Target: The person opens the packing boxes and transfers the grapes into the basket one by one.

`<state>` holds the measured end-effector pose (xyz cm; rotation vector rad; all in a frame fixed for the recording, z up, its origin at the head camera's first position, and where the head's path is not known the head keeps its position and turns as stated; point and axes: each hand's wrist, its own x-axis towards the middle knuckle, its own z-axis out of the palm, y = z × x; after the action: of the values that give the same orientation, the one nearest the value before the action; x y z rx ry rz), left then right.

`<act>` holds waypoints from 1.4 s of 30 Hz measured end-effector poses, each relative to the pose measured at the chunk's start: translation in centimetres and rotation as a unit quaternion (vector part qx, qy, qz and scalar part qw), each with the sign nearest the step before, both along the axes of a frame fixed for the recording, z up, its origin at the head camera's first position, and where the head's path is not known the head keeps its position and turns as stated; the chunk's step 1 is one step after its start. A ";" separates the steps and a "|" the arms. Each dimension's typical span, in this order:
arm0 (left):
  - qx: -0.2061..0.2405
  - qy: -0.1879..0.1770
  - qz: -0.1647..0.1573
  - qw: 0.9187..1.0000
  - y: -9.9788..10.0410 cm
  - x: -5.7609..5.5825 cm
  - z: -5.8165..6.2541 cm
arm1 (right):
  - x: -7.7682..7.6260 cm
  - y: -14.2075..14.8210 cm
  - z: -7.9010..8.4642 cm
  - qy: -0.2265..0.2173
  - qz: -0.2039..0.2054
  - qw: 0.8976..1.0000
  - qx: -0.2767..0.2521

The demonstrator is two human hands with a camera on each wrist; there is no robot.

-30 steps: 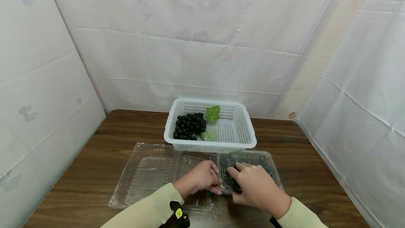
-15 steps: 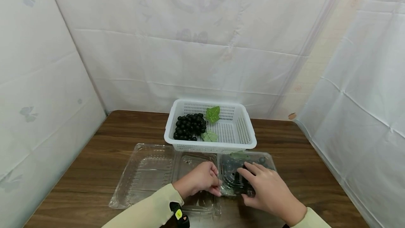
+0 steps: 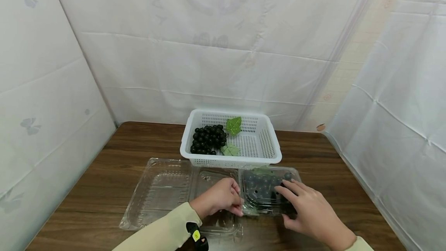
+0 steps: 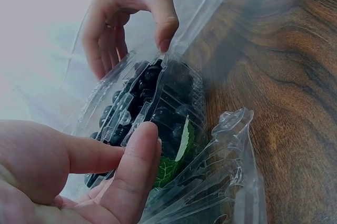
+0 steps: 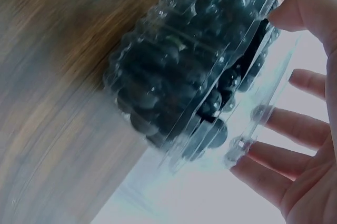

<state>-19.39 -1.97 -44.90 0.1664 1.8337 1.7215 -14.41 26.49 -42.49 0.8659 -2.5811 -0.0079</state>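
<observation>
A clear plastic clamshell box [image 3: 259, 193] of dark grapes lies front right on the table, lid over the fruit. A green leaf [image 4: 168, 170] shows inside it. At the box's near left corner my left hand [image 3: 224, 196] pinches the plastic rim between thumb and forefinger. My right hand [image 3: 310, 208] lies at the right part of the box, its spread, fairly straight fingers touching the lid. Its thumb [image 5: 289, 10] touches the rim at the near side. In the right wrist view, a gap shows along the rim between lid and base.
Behind the box stands a white perforated basket [image 3: 273, 162] with a bunch of dark grapes [image 3: 208, 138] and leaves. An opened clear clamshell [image 3: 156, 193] lies to the left, partly under my left forearm. White sheets [image 3: 209, 69] enclose the wooden table [image 3: 104, 189].
My right hand has slid to the right along the box, uncovering more of its lid. The left hand has stayed at the near left corner.
</observation>
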 end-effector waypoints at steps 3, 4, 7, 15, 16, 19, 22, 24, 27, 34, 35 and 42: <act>-0.001 -0.001 0.000 1.000 0.0 0.0 0.0 | 0.0 0.5 0.1 -0.008 -0.003 1.000 0.000; -0.002 -0.001 -0.001 1.000 0.0 0.0 0.0 | -0.1 0.7 0.1 -0.012 -0.004 1.000 0.000; -0.003 0.003 -0.003 1.000 0.0 0.0 0.0 | -0.1 1.3 0.1 -0.026 -0.008 1.000 0.009; -0.009 0.004 -0.004 1.000 0.0 0.1 0.1 | -0.6 2.8 0.7 -0.081 0.000 0.997 0.012; -0.008 0.003 -0.004 1.000 0.0 0.1 0.1 | -0.7 3.0 0.8 -0.086 0.005 0.996 0.011; -0.008 -0.001 -0.004 1.000 0.1 0.1 0.1 | -0.8 3.5 1.2 -0.097 0.017 0.995 0.015; -0.007 0.000 -0.004 1.000 0.1 0.1 0.1 | -0.9 3.9 1.6 -0.112 0.027 0.993 0.021; -0.009 0.000 -0.005 1.000 0.1 0.1 0.1 | -1.0 4.1 1.7 -0.122 0.029 0.992 0.024; -0.009 0.000 -0.004 1.000 0.1 0.1 0.1 | -1.3 4.2 2.1 -0.143 0.031 0.989 0.026; -0.004 0.005 -0.006 1.000 0.0 0.0 -0.1 | -1.9 4.7 2.4 -0.188 0.047 0.981 0.011; -0.004 0.006 -0.007 1.000 0.0 0.0 -0.1 | -1.9 4.7 2.4 -0.199 0.049 0.979 0.007; 0.004 -0.005 -0.008 1.000 0.0 0.1 0.1 | -1.8 4.1 2.7 -0.219 0.035 0.975 0.020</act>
<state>-19.30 -1.94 -44.84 0.1739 1.8129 1.7174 -16.16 30.63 -39.79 1.0731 -2.9606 0.1700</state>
